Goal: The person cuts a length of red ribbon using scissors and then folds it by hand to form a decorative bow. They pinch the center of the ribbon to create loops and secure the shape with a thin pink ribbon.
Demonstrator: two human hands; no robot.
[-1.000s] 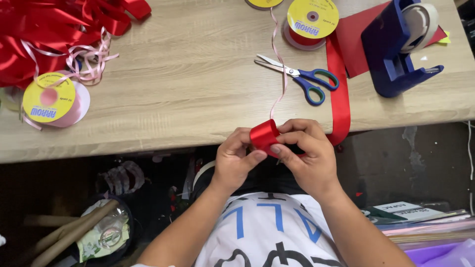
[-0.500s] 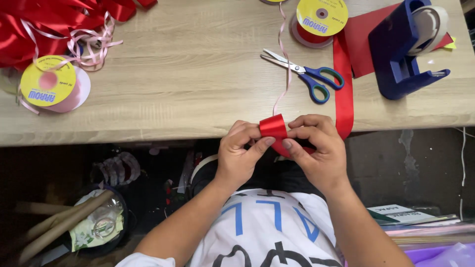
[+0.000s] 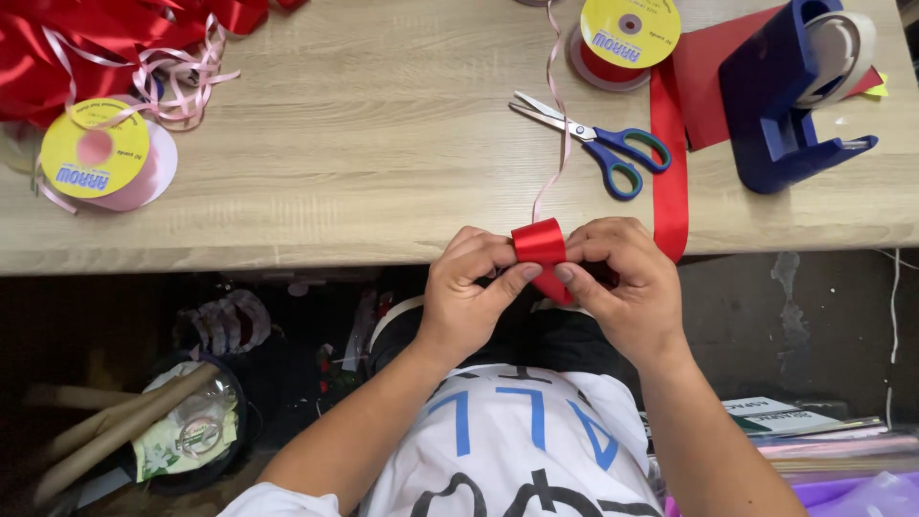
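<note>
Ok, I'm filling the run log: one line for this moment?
left hand: pinches red ribbon loop | right hand: pinches same loop | scissors: lying on table

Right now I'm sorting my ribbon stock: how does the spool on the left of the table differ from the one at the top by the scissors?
The left spool holds pale pink ribbon; the top spool holds red. The left spool lies beside a tangle of loose ribbon, while a wide red strip runs down from the top spool toward the hands, past the scissors. Both lie flat with round yellow faces up.
</note>
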